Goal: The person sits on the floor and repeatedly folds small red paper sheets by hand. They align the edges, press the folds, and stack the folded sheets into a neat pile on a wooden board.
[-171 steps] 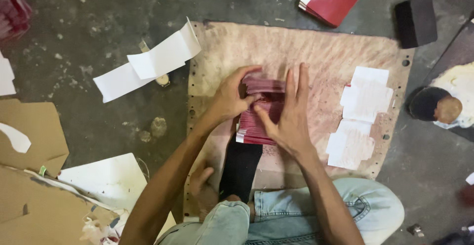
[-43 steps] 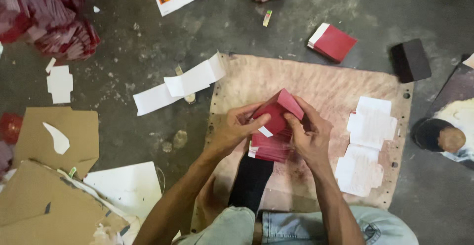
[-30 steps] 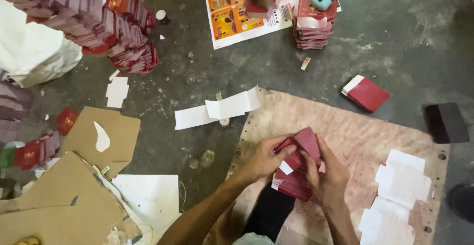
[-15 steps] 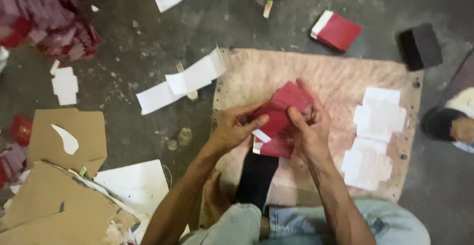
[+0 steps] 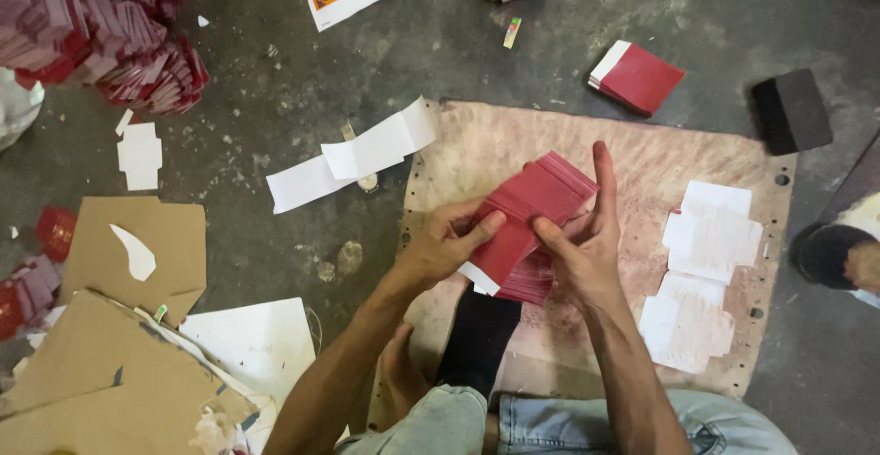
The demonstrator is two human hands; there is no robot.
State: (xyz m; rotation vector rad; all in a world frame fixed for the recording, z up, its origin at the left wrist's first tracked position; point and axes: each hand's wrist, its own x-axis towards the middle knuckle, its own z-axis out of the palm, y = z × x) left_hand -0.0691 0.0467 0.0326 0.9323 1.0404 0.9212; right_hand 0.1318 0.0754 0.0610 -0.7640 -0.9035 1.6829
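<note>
Red card stack (image 5: 530, 215): both my hands grasp it, lifted above the middle of the stained mat (image 5: 495, 139). Left hand (image 5: 446, 246) pinches the lower-left end, thumb on top. Right hand (image 5: 584, 244) cups the right side, thumb pressed on the red face, fingers straight up behind the far edge. Neither hand is free.

Change: 5.7 s ago both palms lay flat on the pile on the mat. By 1.4 s ago a bundle had come up between the hands, and now it sits tilted, its upper end toward the mat's far edge, layered edges showing at top right. A white flap shows at its lower-left corner. My read: I've separated a batch from the pile and am squaring it up in hand.

The rest of the pile (image 5: 524, 283) lies on the mat under my hands, toward the near edge. White paper cutouts (image 5: 701, 281) lie along the mat's right edge. Off the mat on the concrete floor (image 5: 275, 98):
- white strips (image 5: 353, 154), just off the left edge
- small red stack (image 5: 637, 76), past the far edge
- dark pad (image 5: 792, 111), off the far-right corner
- heap of red pieces (image 5: 101, 38), far left
- cardboard sheets (image 5: 110, 327), near left
</note>
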